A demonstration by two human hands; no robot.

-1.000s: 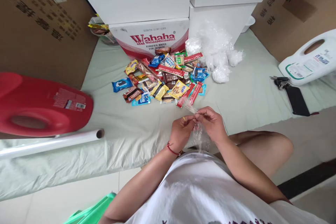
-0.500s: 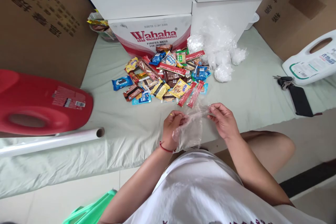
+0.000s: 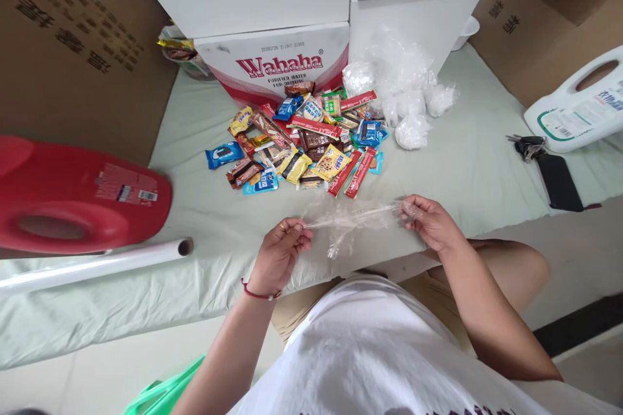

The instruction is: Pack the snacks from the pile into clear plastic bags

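Observation:
A clear plastic bag (image 3: pixel 348 224) is stretched sideways between my two hands, above the front of the green-covered surface (image 3: pixel 233 233). My left hand (image 3: pixel 282 249) pinches its left end, thumb against fingers. At the other end, my right hand (image 3: pixel 431 220) grips the plastic the same way. Just beyond the bag lies a heap of wrapped snacks (image 3: pixel 316 136), with a yellow cookie packet (image 3: pixel 331 162) and red stick packets (image 3: pixel 360 172) on its near side. Crumpled clear plastic bags (image 3: pixel 411 104) sit to the right of the heap.
A Wahaha carton (image 3: pixel 277 68) and white boxes stand behind the snacks. On the left are a red jug (image 3: pixel 82 194) and a roll of plastic film (image 3: pixel 97 266). To the right are a white detergent bottle (image 3: pixel 579 104), keys (image 3: pixel 528 148) and a black pouch (image 3: pixel 559 181).
My hands have moved apart, the left hand farther to the left and the right hand slightly to the right. The bag, gathered and hanging before, is now pulled out lengthwise between them.

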